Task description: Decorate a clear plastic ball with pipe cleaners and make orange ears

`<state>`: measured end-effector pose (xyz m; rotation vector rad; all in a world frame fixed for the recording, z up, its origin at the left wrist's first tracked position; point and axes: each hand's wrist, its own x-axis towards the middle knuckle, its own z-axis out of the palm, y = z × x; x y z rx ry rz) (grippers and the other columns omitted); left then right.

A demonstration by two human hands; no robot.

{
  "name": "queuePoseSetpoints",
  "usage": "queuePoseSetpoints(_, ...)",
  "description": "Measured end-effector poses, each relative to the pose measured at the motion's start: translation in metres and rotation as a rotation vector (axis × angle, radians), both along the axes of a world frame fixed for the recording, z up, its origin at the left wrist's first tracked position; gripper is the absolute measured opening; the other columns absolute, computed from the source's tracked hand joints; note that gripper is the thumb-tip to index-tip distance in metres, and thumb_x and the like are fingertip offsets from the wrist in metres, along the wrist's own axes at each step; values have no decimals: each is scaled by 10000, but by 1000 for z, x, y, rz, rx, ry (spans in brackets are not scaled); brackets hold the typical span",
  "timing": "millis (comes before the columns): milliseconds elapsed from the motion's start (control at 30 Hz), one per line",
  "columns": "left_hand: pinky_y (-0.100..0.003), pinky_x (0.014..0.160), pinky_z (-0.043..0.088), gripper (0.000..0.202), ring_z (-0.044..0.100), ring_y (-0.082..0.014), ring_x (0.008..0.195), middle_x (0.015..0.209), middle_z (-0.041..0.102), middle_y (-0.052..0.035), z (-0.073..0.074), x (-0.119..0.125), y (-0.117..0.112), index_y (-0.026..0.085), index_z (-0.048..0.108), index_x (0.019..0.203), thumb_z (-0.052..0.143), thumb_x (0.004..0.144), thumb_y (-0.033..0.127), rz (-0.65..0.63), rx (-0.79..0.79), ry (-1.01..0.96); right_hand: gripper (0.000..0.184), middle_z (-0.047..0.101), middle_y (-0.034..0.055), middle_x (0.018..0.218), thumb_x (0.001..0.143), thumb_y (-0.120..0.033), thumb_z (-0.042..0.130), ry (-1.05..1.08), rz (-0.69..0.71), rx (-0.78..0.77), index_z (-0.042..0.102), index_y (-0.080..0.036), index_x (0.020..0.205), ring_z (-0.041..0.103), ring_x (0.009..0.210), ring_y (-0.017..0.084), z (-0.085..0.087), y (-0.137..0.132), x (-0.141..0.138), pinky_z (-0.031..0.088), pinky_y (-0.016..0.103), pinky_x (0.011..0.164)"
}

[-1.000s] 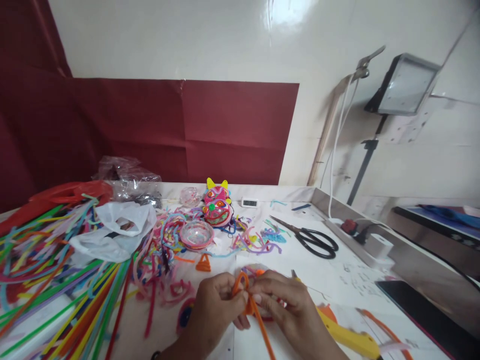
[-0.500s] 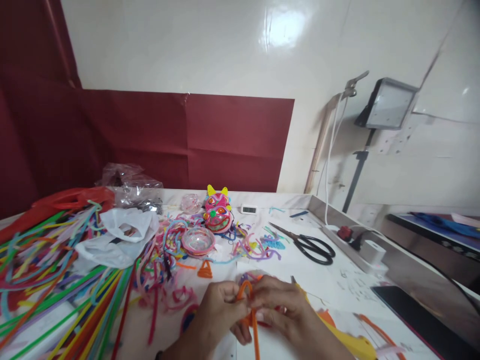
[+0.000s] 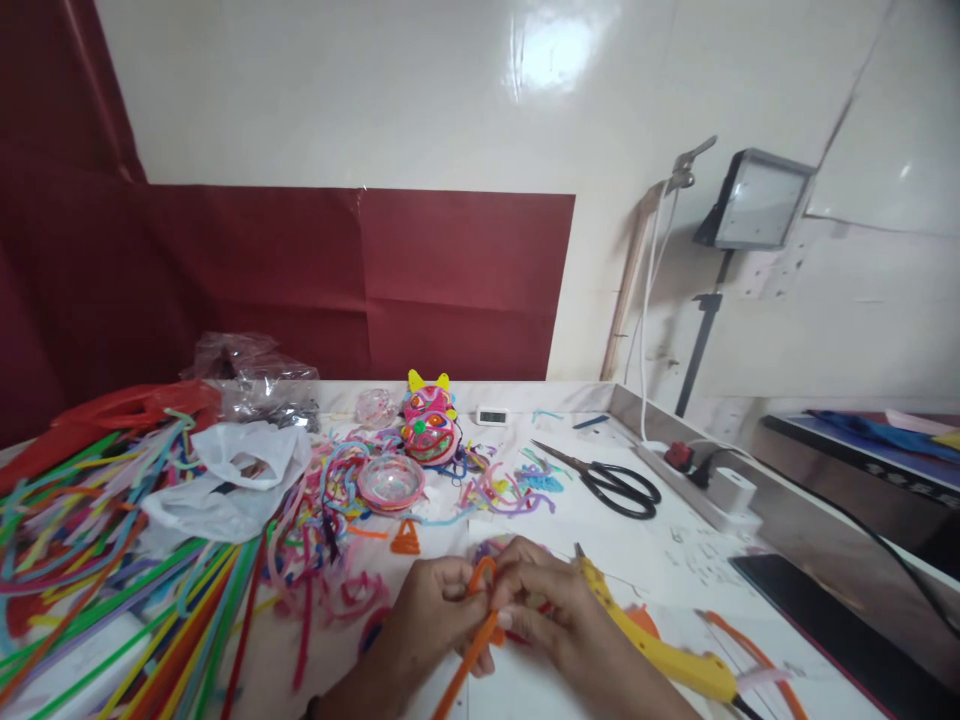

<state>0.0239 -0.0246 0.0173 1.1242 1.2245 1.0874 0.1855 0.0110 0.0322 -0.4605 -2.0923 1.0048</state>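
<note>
An orange pipe cleaner [image 3: 466, 668] is bent into a loop at its top, its free end hanging toward the lower left. My left hand [image 3: 431, 625] pinches the loop from the left side, fingers closed. From the right, my right hand [image 3: 544, 610] grips the same piece between thumb and fingers, and the two hands nearly touch. A folded orange pipe cleaner triangle [image 3: 406, 540] lies just beyond them. Partly hidden behind my right arm is a yellow glue gun [image 3: 660, 655] with a thin metal tip.
Loose pipe cleaners [image 3: 187, 620] and a white plastic bag [image 3: 247, 470] crowd the left side. Black-handled scissors [image 3: 619, 488], a power strip [image 3: 697, 490] and a phone [image 3: 840, 640] lie on the right. A colourful animal-face craft [image 3: 431, 430] stands behind a clear bowl [image 3: 391, 484].
The orange pipe cleaner's free end has swung from hanging straight down to slanting lower left. Both hands stay closed on it. The whole view has shifted slightly.
</note>
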Motion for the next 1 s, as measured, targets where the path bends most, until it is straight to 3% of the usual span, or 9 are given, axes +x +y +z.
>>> queuePoseSetpoints(133, -211, 332, 407, 359, 540, -120, 300, 406, 603, 14, -6, 1, 1, 159, 513, 608, 714, 612, 457, 41, 35, -25, 220, 603, 46, 760, 828, -335, 627, 48, -29, -71, 653, -166, 689, 569, 781, 169, -3, 1, -3, 439, 275, 706)
queuePoseSetpoints(333, -205, 359, 432, 346, 551, -112, 330, 420, 608, 5, -7, 4, -4, 135, 562, 614, 763, 570, 413, 50, 94, -95, 254, 602, 45, 705, 746, -369, 706, 160, -70, -287, 634, -151, 636, 563, 726, 176, -9, 1, -6, 436, 280, 630)
queuePoseSetpoints(567, -216, 359, 452, 381, 569, -128, 333, 411, 608, 13, -4, 1, -2, 152, 543, 627, 754, 582, 466, 10, 47, -86, 386, 547, -43, 523, 547, -397, 838, 236, -13, -746, 585, -139, 683, 430, 444, 55, -8, 2, -9, 313, 192, 451)
queuePoseSetpoints(767, -228, 383, 457, 330, 578, -133, 353, 451, 642, -11, 5, 6, -6, 142, 581, 614, 744, 591, 429, 60, 58, 9, 421, 588, -40, 520, 451, -355, 885, 267, -62, -784, 599, -137, 669, 488, 452, 67, -6, 3, -8, 370, 191, 455)
queuePoseSetpoints(1000, -211, 420, 446, 228, 581, -124, 387, 430, 623, 1, 11, 7, -13, 146, 616, 607, 663, 701, 349, 83, 91, 173, 414, 591, -31, 489, 454, -346, 887, 202, -91, -790, 589, -126, 641, 482, 433, 70, -7, 4, -4, 373, 197, 449)
